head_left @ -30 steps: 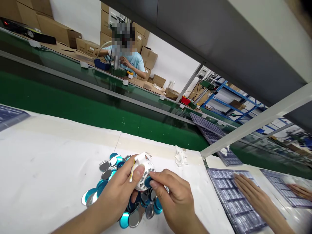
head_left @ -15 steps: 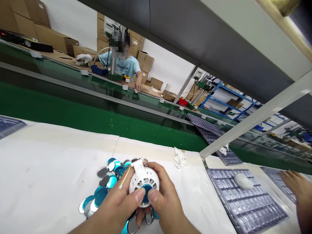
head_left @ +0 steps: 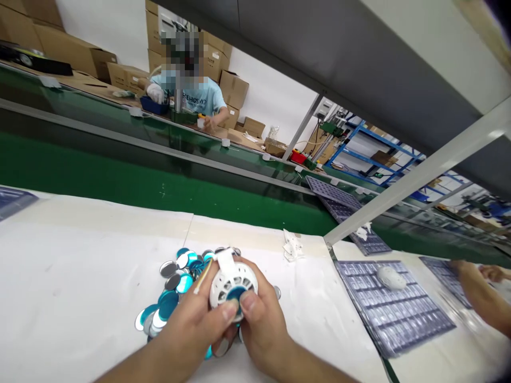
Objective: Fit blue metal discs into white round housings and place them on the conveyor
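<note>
Both hands hold a round white slotted housing [head_left: 227, 281] above the white table covering. My left hand [head_left: 199, 319] grips its left side and my right hand [head_left: 263, 314] its right side. Both thumbs press on a blue disc [head_left: 235, 293] at the housing's centre. A white arm sticks up from the housing's top, and a thin cable with a small connector hangs over my left hand. Beside and beneath the hands lies a pile of round discs [head_left: 167, 304], some blue-faced, some silver. The fingers under the housing are partly hidden.
Plastic trays [head_left: 395, 314] stand at the right, one bearing a white oval part [head_left: 391, 277]. Crumpled white scraps [head_left: 293, 246] lie near a slanted post [head_left: 419, 175]. Beyond the green conveyor [head_left: 120, 178] sits a person in a light blue shirt [head_left: 199, 98]. Another person's arm [head_left: 479, 295] reaches in at right.
The view has shifted a little. My thumbs remain on the blue disc, the right one slightly higher. The person across has drawn the gloved hand towards the blue bin; the arm at right has moved.
</note>
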